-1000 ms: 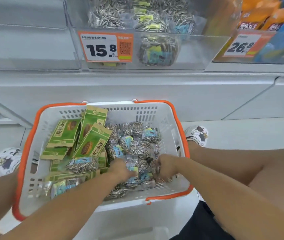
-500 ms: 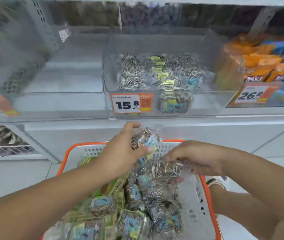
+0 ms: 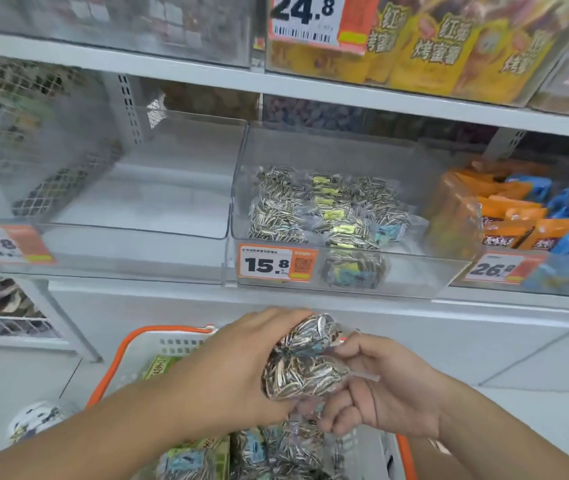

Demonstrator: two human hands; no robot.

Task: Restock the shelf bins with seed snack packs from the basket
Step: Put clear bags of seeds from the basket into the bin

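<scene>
Both hands hold a bunch of clear sunflower seed packs [image 3: 302, 362] above the white basket with orange rim [image 3: 127, 351]. My left hand [image 3: 234, 368] wraps the bunch from the left, thumb on top. My right hand [image 3: 376, 386] grips it from the right with curled fingers. More seed packs [image 3: 276, 452] and green packs [image 3: 158, 367] lie in the basket below. The clear shelf bin [image 3: 411, 268] with the 15.8 price tag [image 3: 278, 263] sits above, partly filled with the same seed packs [image 3: 324, 209].
An empty clear bin [image 3: 130, 251] tagged 12.8 stands to the left of the seed bin. Orange and blue snack bags [image 3: 525, 213] fill the bin to the right. Yellow bags [image 3: 432, 46] sit on the shelf above. A patterned shoe [image 3: 33, 420] shows on the floor.
The hands went from digging in the basket to lifting a bunch of seed packs out of it. The view tilted up toward the shelves, and the hands closed together around the bunch.
</scene>
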